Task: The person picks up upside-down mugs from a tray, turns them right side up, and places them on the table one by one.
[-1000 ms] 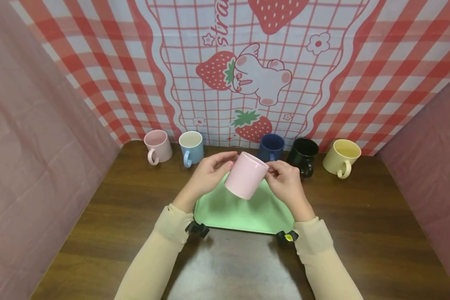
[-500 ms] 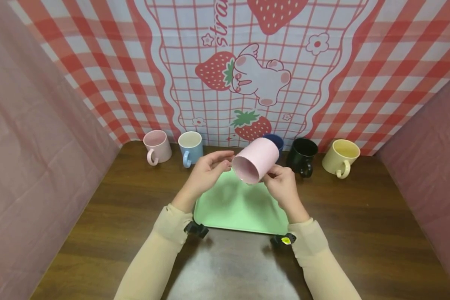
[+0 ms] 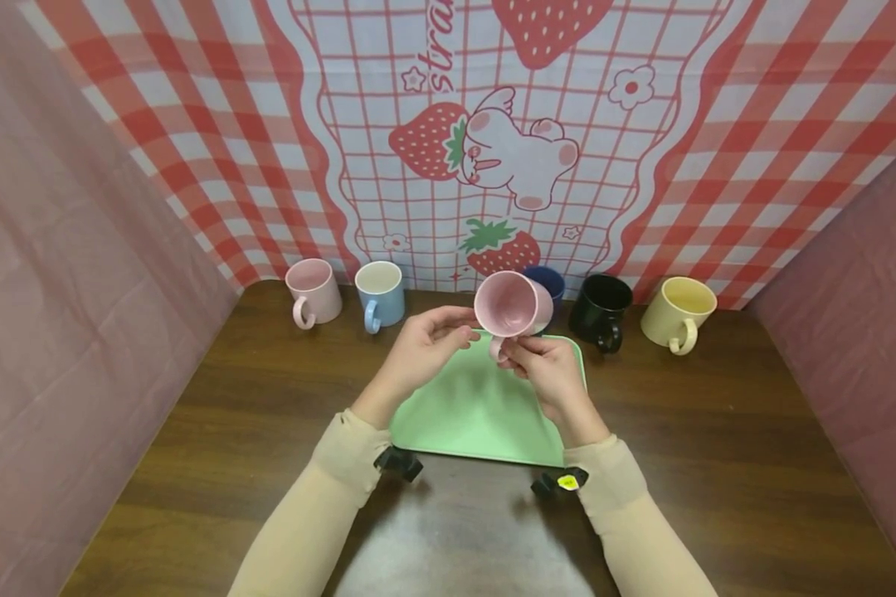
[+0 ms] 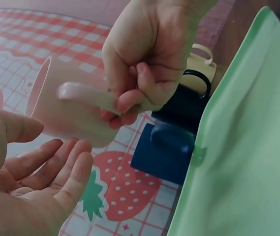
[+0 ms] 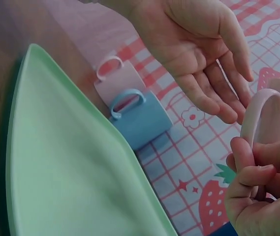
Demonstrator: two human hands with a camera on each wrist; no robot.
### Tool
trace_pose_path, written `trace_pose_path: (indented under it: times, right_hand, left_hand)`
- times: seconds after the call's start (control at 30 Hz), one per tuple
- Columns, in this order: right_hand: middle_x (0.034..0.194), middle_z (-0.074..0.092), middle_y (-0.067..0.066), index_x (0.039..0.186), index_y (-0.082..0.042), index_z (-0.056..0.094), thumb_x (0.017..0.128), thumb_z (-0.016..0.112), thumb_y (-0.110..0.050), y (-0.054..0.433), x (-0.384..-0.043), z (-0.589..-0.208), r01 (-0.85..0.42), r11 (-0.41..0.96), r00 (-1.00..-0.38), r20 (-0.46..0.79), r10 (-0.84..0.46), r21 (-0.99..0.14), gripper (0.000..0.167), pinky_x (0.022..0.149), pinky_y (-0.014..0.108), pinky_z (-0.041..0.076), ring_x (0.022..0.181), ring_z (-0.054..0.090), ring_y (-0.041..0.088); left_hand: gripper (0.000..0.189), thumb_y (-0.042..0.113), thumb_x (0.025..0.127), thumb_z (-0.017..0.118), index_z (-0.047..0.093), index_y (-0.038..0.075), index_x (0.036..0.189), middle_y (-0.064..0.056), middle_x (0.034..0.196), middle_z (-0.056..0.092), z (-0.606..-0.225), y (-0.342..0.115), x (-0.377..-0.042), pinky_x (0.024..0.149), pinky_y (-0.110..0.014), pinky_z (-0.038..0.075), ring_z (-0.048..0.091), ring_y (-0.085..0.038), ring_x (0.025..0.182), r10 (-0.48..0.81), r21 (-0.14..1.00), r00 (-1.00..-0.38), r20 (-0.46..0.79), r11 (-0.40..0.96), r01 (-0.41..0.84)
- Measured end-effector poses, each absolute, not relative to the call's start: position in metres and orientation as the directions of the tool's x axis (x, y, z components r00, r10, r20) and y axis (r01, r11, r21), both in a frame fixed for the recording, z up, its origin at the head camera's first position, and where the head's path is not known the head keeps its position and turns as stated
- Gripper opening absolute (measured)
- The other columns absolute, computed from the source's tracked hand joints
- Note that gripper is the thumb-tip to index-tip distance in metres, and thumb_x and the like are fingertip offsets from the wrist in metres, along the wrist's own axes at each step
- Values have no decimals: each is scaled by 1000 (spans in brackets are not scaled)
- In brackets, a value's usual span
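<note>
A pink mug (image 3: pixel 513 305) hangs above the far edge of the green tray (image 3: pixel 485 414), its mouth tilted toward the head camera. My right hand (image 3: pixel 548 369) pinches the mug's handle between thumb and fingers, which the right wrist view shows closely. On the mug's other side, my left hand (image 3: pixel 429 344) is held palm up with loosely bent fingers, close to the mug's wall and holding nothing. In the left wrist view, the pink mug (image 4: pixel 73 103) lies beyond my left fingertips (image 4: pixel 83 147). A dark blue mug (image 3: pixel 548 283) is partly hidden behind the held one.
Along the back of the wooden table (image 3: pixel 747 464) stand a second pink mug (image 3: pixel 317 294) and a light blue mug (image 3: pixel 384 300) on the left. A black mug (image 3: pixel 601 311) and a yellow mug (image 3: pixel 675 315) stand on the right. A checked strawberry cloth (image 3: pixel 523 157) hangs behind.
The held pink mug has turned over: its base faced the camera side first, then its mouth swung round and up, bringing the handle into view below. The left hand shifted slightly right.
</note>
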State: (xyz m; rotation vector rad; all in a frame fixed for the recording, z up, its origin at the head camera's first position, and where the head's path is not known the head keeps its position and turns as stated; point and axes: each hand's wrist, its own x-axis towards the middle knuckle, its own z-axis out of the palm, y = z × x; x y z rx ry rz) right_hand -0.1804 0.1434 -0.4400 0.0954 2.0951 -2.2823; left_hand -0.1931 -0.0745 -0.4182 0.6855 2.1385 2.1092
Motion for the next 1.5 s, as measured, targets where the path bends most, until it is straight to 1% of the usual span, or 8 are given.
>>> trace_pose_path:
  times: [0.17,0.33,0.5,0.63,0.83,1.1,1.33,1.5]
  right_hand:
    - [76,77,-3,123,21,71,104,71,0,141,-178,-441,88,-90,-996,-89,6,-992,28,69,20,60,71,73,5]
    - [76,77,-4,126,21,69,104,71,0,139,-178,-442,115,-91,-993,-115,-1,-989,31,69,20,60,71,73,4]
    - [75,76,-6,130,21,67,104,69,1,136,-179,-444,129,-107,-991,-132,19,-986,33,67,19,58,70,73,3]
    - [73,76,-8,132,20,66,105,69,0,133,-179,-446,126,-113,-991,-131,35,-986,34,66,18,57,68,72,2]
    - [72,75,-7,128,21,69,105,69,1,130,-178,-447,114,-116,-992,-120,49,-987,31,64,17,56,66,70,3]
    - [75,76,-2,122,20,71,104,70,2,129,-175,-444,96,-138,-994,-101,30,-986,26,62,18,56,67,70,5]
    - [71,73,-3,116,22,72,104,65,7,127,-176,-445,58,-139,-997,-65,45,-989,21,61,17,55,66,70,5]
    - [70,72,-3,114,24,71,103,61,9,127,-175,-444,36,-135,-998,-42,42,-990,20,61,17,55,65,70,5]
  left_hand:
    - [29,-1,107,67,67,-12,133,-28,127,73,-416,-69,-188,99,-40,62,74,-39,112,306,957,-913,272,12,289]
    - [28,7,106,71,71,-8,129,-23,121,77,-417,-66,-187,97,-39,63,76,-33,109,272,956,-927,259,65,287]
    - [28,13,107,72,73,-6,127,-19,118,78,-419,-63,-185,91,-36,63,75,-23,103,301,961,-926,227,87,264]
    - [26,14,106,72,74,-5,124,-17,115,78,-419,-60,-183,86,-32,61,72,-15,95,317,960,-920,229,81,267]
    - [22,13,106,72,75,-4,119,-17,115,77,-420,-54,-181,74,-27,57,69,-11,86,319,968,-925,208,65,241]
    - [21,11,106,71,76,-6,118,-18,113,79,-420,-49,-179,88,-29,57,70,-10,101,322,960,-916,238,66,273]
    - [21,12,108,70,78,-6,114,-15,108,80,-420,-49,-177,80,-27,54,67,-9,95,344,961,-912,222,83,265]
    - [20,11,109,68,78,-6,113,-15,102,79,-419,-49,-177,86,-28,54,67,-11,95,369,960,-904,216,91,266]
